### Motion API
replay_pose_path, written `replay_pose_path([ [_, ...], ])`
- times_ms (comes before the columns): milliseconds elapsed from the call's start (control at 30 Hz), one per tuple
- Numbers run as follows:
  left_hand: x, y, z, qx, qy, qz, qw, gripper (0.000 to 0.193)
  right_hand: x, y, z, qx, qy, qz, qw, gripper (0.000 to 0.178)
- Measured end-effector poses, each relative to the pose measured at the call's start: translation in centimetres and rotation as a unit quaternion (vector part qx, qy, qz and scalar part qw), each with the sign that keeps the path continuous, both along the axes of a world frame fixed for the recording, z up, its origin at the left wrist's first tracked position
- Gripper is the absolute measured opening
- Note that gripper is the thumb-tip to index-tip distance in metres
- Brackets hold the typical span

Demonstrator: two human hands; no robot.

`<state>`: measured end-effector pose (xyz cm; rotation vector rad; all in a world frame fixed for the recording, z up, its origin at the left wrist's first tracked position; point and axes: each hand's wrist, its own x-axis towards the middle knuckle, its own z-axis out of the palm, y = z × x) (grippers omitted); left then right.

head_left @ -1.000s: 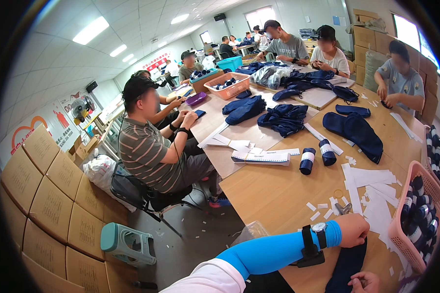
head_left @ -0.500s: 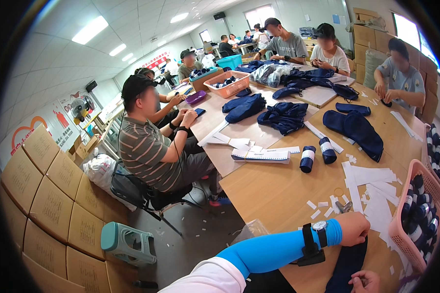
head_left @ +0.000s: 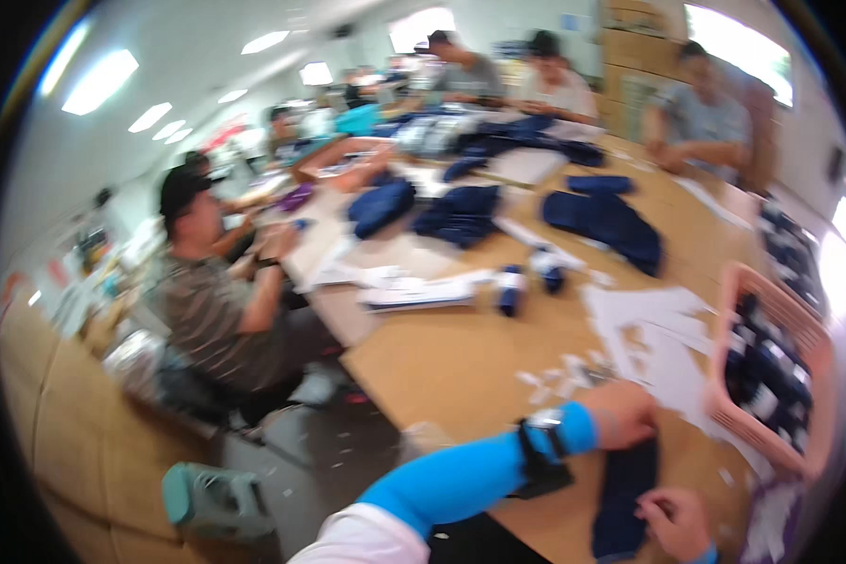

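A long flat piece of navy cloth (head_left: 623,493) lies on the wooden table right in front of me. My left hand (head_left: 625,414), on an arm in a bright blue sleeve with a watch and a black band, is closed at the cloth's far end; its fingertips are hidden. Beside the cloth's right edge, my right hand (head_left: 679,524) has its fingers curled together, and blur hides whether anything is between them. Two navy rolls with white paper bands, a left roll (head_left: 509,289) and a right roll (head_left: 547,270), stand farther off.
A pink basket (head_left: 724,376) of banded navy rolls stands at the right. White paper sheets (head_left: 663,324) and small scraps lie beyond my left hand. Navy cloth piles (head_left: 606,226) cover the far table, where several people sit. A green stool (head_left: 183,498) stands on the floor at left.
My view has swung to the right, so the scene sits farther left and is blurred. More of my right hand shows. My left hand stays at the cloth's far end.
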<state>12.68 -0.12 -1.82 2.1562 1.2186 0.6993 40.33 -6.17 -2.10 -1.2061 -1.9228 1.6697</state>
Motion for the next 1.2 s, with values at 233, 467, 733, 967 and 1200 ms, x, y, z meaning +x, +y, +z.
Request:
replay_pose_path([
  [233, -2.5, -0.9, 1.6, -0.005, 0.031, 0.016, 0.999, 0.015, -1.9, 1.1, 0.7, 0.128, 0.002, 0.105, 0.986, 0.026],
  [467, -1.1, -1.1, 3.3, -0.038, 0.033, 0.033, 0.998, 0.017, -1.5, 0.4, 0.9, 0.094, 0.016, 0.080, 0.992, 0.022],
  [733, -1.3, -1.1, 3.1, -0.026, 0.044, 0.047, 0.998, 0.017, -1.8, 0.7, 0.7, 0.111, 0.026, 0.095, 0.989, 0.020],
  [967, -0.8, -1.0, 3.4, -0.032, 0.046, 0.045, 0.997, 0.018, -1.4, 0.7, 0.8, 0.120, 0.015, 0.090, 0.989, 0.020],
  [1200, -2.6, -0.8, 1.0, -0.032, 0.013, 0.038, 0.999, 0.018, -2.4, 1.2, -0.6, 0.118, 0.018, 0.115, 0.986, 0.023],
])
